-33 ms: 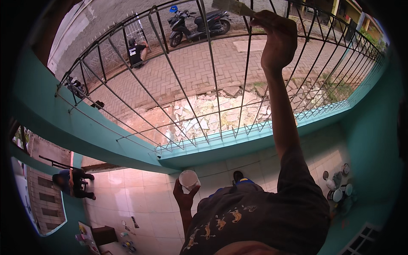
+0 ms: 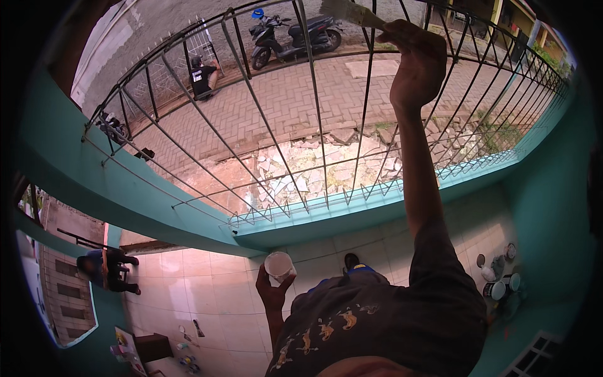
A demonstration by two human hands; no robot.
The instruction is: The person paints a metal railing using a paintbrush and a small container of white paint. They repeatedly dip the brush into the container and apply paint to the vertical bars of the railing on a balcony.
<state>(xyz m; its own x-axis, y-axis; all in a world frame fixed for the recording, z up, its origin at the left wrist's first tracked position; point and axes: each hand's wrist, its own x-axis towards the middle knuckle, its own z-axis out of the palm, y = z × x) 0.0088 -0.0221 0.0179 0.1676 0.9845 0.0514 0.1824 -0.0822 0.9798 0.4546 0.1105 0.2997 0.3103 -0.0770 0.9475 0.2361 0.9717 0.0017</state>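
Note:
My right hand (image 2: 418, 66) is raised high at the far side, its fingers closed round the handle of a flat paintbrush (image 2: 357, 14). The bristles point left, up by the top of the black metal bars (image 2: 317, 94); whether they touch a bar I cannot tell. Low down, near my body, my left hand (image 2: 272, 294) grips a white tub (image 2: 279, 264) from below and the sides. The tub looks upright, its round top facing up; how much is inside is unclear.
A turquoise ledge (image 2: 377, 202) carries the bars in front of me. Paint cans (image 2: 496, 289) stand on the tiled floor at right; a putty knife (image 2: 198, 328) lies at left. One person (image 2: 107, 270) sits at left; another (image 2: 202, 78) crouches outside near a motorbike (image 2: 295, 38).
My right hand and the paintbrush have shifted slightly to the right and a little down. The left hand and tub stay where they were.

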